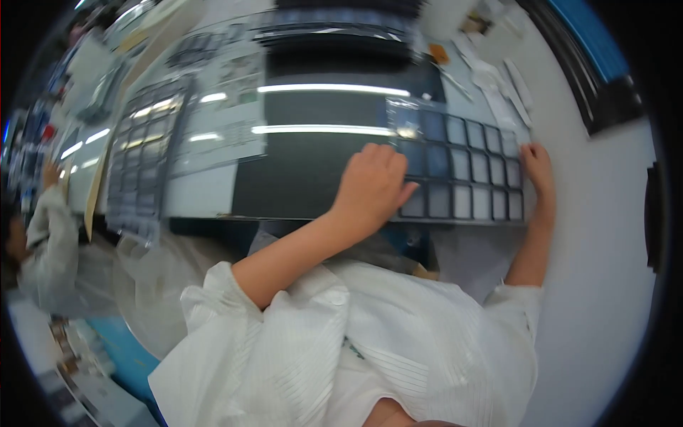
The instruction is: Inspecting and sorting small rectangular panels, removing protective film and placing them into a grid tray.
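While the person in the striped white shirt faces the worktop, a dark-framed compartment tray lies at two o'clock, close to the near edge. I see the left hand just off the centre of the dial, its fingers curled and its thumb stretched over the tray's nine o'clock side; whether it grips the frame I cannot tell. Between two and three, the right hand has bent fingers at the tray's outer edge, and I cannot make out whether they pinch it. A black mat spreads toward twelve, crossed by two bright streaks of reflected light, with stacked dark trays beyond it. Between nine and ten lies a second compartment tray. A small orange piece sits at one, slim pale tools nearer two. At nine, a co-worker's pale sleeve shows.
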Demonstrator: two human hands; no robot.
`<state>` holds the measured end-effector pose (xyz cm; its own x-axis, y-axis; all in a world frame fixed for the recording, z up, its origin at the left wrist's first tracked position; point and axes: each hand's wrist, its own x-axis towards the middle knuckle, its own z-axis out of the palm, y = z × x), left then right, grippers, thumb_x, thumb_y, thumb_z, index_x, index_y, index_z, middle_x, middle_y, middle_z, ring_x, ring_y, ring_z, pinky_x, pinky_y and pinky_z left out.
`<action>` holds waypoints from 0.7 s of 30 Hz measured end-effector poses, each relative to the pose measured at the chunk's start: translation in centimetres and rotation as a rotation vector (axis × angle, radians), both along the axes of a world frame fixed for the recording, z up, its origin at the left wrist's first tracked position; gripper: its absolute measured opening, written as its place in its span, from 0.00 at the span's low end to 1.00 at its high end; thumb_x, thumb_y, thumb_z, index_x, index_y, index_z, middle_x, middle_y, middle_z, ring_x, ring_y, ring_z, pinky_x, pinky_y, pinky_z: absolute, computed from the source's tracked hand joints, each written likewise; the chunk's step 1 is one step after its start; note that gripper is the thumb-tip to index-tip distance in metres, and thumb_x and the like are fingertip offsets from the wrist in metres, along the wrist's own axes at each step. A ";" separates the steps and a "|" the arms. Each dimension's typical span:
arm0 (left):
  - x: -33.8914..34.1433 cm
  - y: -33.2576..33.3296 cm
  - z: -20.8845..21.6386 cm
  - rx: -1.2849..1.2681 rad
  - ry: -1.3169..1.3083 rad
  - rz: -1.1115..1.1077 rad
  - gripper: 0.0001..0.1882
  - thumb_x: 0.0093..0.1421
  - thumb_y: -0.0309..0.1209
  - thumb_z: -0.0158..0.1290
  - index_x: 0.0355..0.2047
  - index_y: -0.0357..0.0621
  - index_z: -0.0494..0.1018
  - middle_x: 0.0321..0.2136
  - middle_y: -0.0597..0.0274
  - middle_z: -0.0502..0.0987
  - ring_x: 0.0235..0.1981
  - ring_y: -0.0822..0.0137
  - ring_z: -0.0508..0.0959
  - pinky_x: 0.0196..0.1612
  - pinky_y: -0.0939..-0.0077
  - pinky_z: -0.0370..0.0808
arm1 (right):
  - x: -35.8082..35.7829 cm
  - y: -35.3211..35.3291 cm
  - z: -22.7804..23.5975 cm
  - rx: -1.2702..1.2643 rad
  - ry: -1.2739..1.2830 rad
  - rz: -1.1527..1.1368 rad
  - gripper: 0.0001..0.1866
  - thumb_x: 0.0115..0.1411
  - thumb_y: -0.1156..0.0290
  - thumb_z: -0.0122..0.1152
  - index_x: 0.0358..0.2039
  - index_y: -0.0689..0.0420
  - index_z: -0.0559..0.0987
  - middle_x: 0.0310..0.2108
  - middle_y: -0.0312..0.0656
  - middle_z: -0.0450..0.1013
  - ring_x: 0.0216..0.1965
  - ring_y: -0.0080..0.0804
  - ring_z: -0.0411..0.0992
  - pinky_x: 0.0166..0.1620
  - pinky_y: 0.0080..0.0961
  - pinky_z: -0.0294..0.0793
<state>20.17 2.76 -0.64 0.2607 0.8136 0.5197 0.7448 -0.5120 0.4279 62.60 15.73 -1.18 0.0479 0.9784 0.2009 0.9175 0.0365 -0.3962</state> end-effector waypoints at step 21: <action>-1.7 0.5 0.0 -0.427 -0.459 -0.053 0.34 0.50 0.41 0.64 0.52 0.35 0.66 0.34 0.57 0.77 0.48 0.61 0.73 0.53 0.65 0.68 | -6.7 -6.5 6.4 0.534 0.816 0.146 0.08 0.63 0.66 0.60 0.29 0.53 0.72 0.20 0.25 0.61 0.19 0.10 0.57 0.21 0.09 0.50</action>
